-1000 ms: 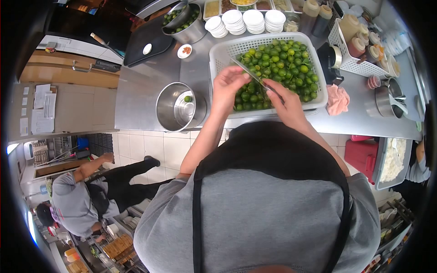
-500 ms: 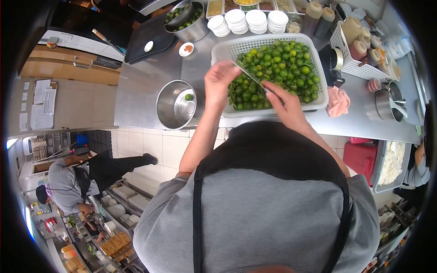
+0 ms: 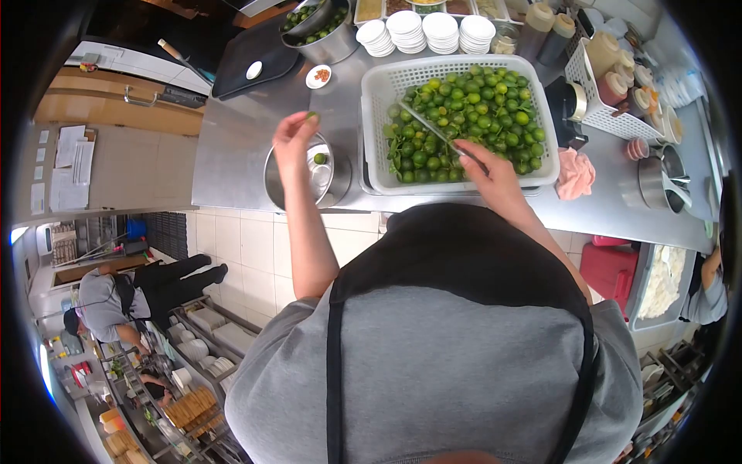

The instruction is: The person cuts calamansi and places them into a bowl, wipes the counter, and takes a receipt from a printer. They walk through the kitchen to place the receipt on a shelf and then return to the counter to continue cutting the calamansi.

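My left hand (image 3: 291,145) is over the steel pot (image 3: 340,179), pinching a small green lime (image 3: 312,116) at its fingertips. Inside the pot lies another green lime (image 3: 320,158). My right hand (image 3: 488,168) is closed round the handle of a knife (image 3: 429,125), whose blade points up and left across the white plastic basket (image 3: 373,155). Many small green limes (image 3: 471,100), some with leaves, fill most of this basket.
Stacks of white saucers (image 3: 405,29) stand behind the basket. A dish of red bits (image 3: 318,76) and a black tray (image 3: 255,66) lie to the left. On the right are a pink cloth (image 3: 575,173) and a bottle rack (image 3: 610,116). A co-worker (image 3: 108,301) stands at lower left.
My left hand has moved left from beside the knife over the basket to the steel pot, carrying a lime. The right hand with the knife has stayed nearly in place.
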`<state>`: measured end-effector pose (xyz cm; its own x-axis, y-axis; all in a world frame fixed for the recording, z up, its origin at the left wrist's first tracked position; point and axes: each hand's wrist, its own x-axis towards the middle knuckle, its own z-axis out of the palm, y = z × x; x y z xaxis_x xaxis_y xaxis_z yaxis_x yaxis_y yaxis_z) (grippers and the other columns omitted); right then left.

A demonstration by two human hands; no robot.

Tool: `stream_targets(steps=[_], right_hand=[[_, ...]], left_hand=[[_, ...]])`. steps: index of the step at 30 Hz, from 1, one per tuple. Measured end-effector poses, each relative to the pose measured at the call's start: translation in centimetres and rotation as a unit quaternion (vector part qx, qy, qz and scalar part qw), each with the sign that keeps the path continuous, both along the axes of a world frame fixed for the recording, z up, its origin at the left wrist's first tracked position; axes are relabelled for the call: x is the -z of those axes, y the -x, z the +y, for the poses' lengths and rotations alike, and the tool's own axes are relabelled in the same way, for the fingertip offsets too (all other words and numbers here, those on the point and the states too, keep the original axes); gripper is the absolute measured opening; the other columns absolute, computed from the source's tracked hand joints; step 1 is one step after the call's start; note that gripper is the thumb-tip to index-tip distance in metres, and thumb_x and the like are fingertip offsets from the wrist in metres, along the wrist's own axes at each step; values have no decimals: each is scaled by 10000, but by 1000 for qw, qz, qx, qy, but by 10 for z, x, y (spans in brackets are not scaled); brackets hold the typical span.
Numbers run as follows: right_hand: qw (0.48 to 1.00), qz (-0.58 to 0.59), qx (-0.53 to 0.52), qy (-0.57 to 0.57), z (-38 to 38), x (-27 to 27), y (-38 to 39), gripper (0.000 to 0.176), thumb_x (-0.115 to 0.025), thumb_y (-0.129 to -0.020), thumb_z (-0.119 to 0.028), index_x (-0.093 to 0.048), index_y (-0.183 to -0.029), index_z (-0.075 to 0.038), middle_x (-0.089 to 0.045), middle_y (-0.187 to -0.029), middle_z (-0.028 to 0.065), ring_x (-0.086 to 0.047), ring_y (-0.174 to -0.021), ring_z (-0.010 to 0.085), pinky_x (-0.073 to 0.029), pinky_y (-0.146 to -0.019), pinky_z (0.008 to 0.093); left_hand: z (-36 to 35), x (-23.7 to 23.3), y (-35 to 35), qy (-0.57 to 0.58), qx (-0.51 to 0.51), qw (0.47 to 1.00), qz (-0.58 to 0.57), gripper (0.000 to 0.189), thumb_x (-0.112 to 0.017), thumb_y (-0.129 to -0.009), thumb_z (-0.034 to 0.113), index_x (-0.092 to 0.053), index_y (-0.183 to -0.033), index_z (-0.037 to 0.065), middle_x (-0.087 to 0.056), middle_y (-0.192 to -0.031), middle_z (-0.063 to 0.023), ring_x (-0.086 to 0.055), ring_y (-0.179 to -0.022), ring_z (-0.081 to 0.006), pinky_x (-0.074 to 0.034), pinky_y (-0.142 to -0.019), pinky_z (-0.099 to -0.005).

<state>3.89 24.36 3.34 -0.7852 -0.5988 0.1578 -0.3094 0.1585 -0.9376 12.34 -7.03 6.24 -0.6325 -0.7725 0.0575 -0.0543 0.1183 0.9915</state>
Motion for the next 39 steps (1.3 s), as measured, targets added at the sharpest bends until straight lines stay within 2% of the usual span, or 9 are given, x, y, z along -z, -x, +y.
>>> stream_targets(steps=[3,6,16,19,21,22,25,31,39], right_hand=[[996,-52,22,-66,6,-5,7,308,-531,-883,-241,-563,-1132,-61,-613,-753,101,-499,-576,148,-409,-565,267],[997,-32,45,-62,6,-1,13,298,-535,-880,-242,-568,-1130,-83,-530,-617,62,-436,-519,125,-360,-503,263],[998,-26,50,-28,8,0,11,287,-540,-877,-221,-566,-1119,-70,-558,-650,81,-441,-521,125,-362,-506,265],[996,-49,59,-38,12,-1,14,286,-543,-877,-216,-565,-1119,-64,-573,-676,71,-440,-533,119,-372,-519,261],[996,-63,60,-37,12,0,15,289,-546,-878,-215,-563,-1121,-57,-582,-695,57,-434,-554,105,-378,-535,249],[996,-64,59,-37,11,0,14,289,-546,-878,-215,-563,-1121,-57,-582,-695,57,-434,-554,105,-378,-535,249],[996,-74,54,-19,4,-4,12,291,-545,-880,-210,-561,-1126,-56,-593,-732,50,-427,-573,93,-380,-548,238],[996,-88,14,-12,-2,-17,4,289,-536,-885,-196,-556,-1136,-53,-621,-828,54,-438,-594,94,-385,-562,235],[999,-38,-12,22,-4,-14,-3,310,-530,-890,-209,-546,-1139,-26,-643,-963,96,-538,-681,120,-431,-631,239]], left_hand=[[-27,8,-17,340,-53,903,-258,220,-674,-703,79,-638,-914,26,-647,-867,-108,-616,-795,-193,-485,-726,-295],[-5,19,5,449,11,864,-226,192,-680,-673,88,-662,-861,61,-651,-886,-102,-615,-810,-234,-478,-739,-339],[81,67,109,533,262,742,-312,173,-595,-684,31,-654,-844,57,-621,-852,-178,-588,-840,-331,-476,-733,-402],[67,78,111,468,251,815,-233,239,-624,-706,63,-635,-945,62,-622,-880,-173,-607,-781,-291,-484,-713,-375],[64,61,103,146,264,946,-119,294,-638,-754,122,-606,-1044,81,-620,-929,-140,-612,-767,-225,-486,-695,-337],[65,46,94,-54,281,951,-118,280,-611,-803,144,-598,-1069,56,-605,-987,-104,-608,-804,-188,-483,-690,-289],[65,31,74,-216,273,937,0,267,-578,-831,75,-564,-1091,15,-585,-901,-56,-611,-731,-156,-511,-674,-268],[75,8,48,-265,263,925,68,290,-571,-838,52,-522,-1109,-42,-605,-973,-97,-617,-851,-187,-514,-830,-324],[90,13,49,-253,220,934,123,232,-601,-825,57,-553,-1039,-19,-609,-949,-83,-610,-838,-161,-505,-823,-316]])
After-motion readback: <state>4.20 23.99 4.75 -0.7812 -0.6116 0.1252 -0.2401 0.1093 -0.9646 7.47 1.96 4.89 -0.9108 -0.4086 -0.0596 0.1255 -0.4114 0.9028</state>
